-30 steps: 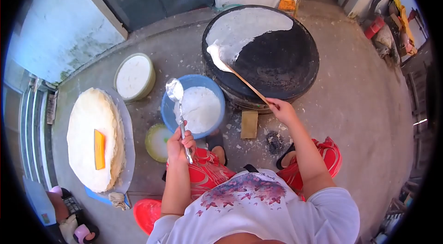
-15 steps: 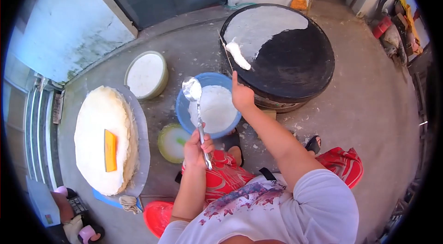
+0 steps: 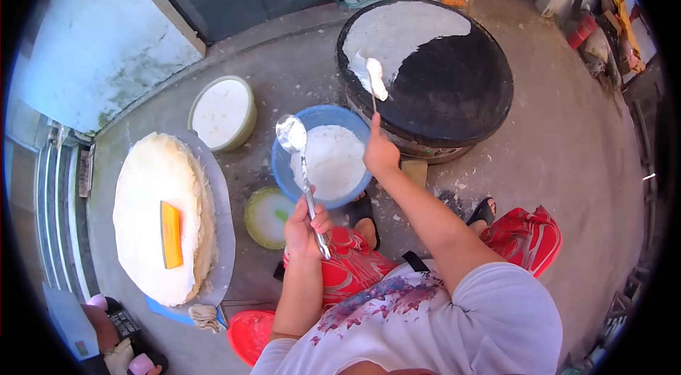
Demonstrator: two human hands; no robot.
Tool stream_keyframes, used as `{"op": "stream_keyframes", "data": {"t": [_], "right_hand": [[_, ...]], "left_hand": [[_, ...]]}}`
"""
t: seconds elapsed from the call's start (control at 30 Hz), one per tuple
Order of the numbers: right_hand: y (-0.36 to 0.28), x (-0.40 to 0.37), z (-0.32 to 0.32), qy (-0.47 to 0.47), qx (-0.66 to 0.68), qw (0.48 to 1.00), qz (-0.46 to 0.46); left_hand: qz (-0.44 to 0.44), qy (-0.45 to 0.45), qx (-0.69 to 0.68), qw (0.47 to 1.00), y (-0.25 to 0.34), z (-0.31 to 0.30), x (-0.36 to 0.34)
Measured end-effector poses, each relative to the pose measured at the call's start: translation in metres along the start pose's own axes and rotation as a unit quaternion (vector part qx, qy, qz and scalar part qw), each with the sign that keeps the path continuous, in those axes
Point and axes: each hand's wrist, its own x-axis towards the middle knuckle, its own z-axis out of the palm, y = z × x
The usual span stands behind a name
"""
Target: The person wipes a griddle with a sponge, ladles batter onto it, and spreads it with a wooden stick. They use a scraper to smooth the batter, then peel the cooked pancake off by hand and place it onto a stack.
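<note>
A large metal spoon (image 3: 291,134) is gripped by its handle in my left hand (image 3: 308,230), its bowl over the left rim of a blue basin (image 3: 282,175) that holds white batter (image 3: 333,162). My right hand (image 3: 381,154) is closed on a thin stick (image 3: 374,95), index finger extended along it, at the near left edge of a round black griddle (image 3: 454,91). A thick white lump (image 3: 376,79) lies at the stick's far end. Thin white batter (image 3: 404,28) covers the griddle's far left part; the rest of its surface is black.
A tall stack of round pale sheets (image 3: 152,219) stands at the left, with a yellow-orange scraper (image 3: 171,234) on top. Near it are a pale tub (image 3: 248,116) of white stuff and a small green bowl (image 3: 257,233). A red stool (image 3: 248,332) is below.
My right hand has moved slightly right and down. The stick has swung from slanting up-left to nearly upright in view, and the white lump has shifted a little up and right.
</note>
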Motion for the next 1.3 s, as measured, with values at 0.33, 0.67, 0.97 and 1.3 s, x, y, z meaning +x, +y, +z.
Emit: {"op": "stream_keyframes", "data": {"t": [0.33,0.67,0.97,1.3], "right_hand": [[0.002,-0.005,-0.005,-0.02,-0.009,0.999,0.041],[0.017,-0.028,-0.016,-0.013,0.023,1.0,0.016],[0.04,-0.066,-0.024,-0.034,0.013,0.999,0.011],[0.066,-0.086,-0.059,-0.056,0.008,0.991,0.123]], "left_hand": [[0.03,0.04,0.034,0.998,-0.005,0.013,-0.001],[0.027,0.04,0.046,0.998,-0.007,0.014,0.001],[0.003,0.006,0.036,0.999,-0.006,0.006,0.006],[-0.004,0.025,0.056,0.998,-0.013,0.012,0.011]]}}
